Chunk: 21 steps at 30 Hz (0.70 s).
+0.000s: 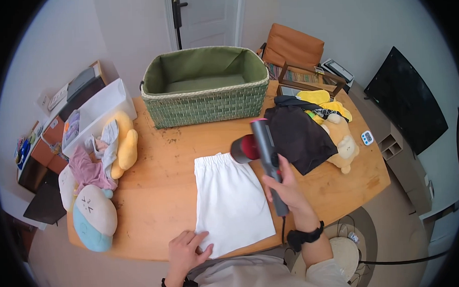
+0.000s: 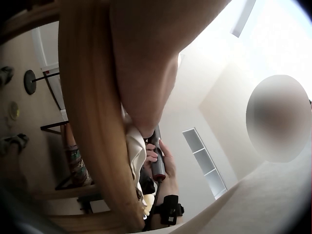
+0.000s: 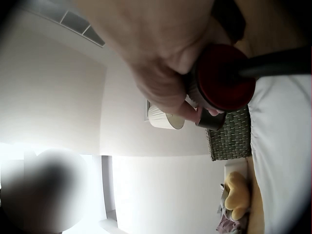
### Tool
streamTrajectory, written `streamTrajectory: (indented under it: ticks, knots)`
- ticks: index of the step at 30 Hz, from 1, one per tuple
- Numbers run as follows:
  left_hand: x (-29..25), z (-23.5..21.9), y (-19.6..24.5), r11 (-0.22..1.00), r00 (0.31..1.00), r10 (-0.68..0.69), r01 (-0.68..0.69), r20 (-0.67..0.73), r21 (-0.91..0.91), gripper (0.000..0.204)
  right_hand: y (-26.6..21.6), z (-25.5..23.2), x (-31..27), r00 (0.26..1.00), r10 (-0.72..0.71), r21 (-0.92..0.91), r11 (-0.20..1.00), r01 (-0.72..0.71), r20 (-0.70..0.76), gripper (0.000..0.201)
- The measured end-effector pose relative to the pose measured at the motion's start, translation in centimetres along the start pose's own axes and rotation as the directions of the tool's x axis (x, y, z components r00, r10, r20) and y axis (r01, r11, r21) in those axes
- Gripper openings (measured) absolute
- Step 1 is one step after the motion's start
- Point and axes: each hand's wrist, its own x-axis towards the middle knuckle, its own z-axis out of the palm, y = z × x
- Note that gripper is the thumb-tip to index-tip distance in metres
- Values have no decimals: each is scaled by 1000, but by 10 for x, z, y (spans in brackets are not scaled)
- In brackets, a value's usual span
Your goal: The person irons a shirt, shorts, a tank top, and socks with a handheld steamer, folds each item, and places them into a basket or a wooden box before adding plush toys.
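Observation:
A white garment (image 1: 231, 201) with a gathered elastic waistband lies flat at the table's near edge, its waistband pointing away from me. Over its upper right part, my right hand (image 1: 286, 187) grips the grey handle of a corded hair dryer (image 1: 264, 152). The dryer's dark and red nozzle points left, above the waistband. In the right wrist view, the handle's red end (image 3: 226, 78) and its cord show close up. My left hand (image 1: 187, 250) rests on the garment's lower left corner, thumb and forefinger spread apart over the hem.
A green woven basket (image 1: 208, 106) with a cloth lining stands at the back. Plush toys (image 1: 95, 219) and crumpled clothes (image 1: 91, 168) lie left, by a white bin (image 1: 124, 99). Dark folded clothing (image 1: 297, 136), a plush bear (image 1: 343, 142) and a small timer (image 1: 367, 137) are right.

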Motion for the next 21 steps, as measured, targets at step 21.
streamTrajectory:
  ticks: [21]
  knots:
    - [5, -4, 0, 998, 994, -67, 66, 88, 17, 26, 41, -153, -106, 802, -96, -321, 939, -123, -589, 25]
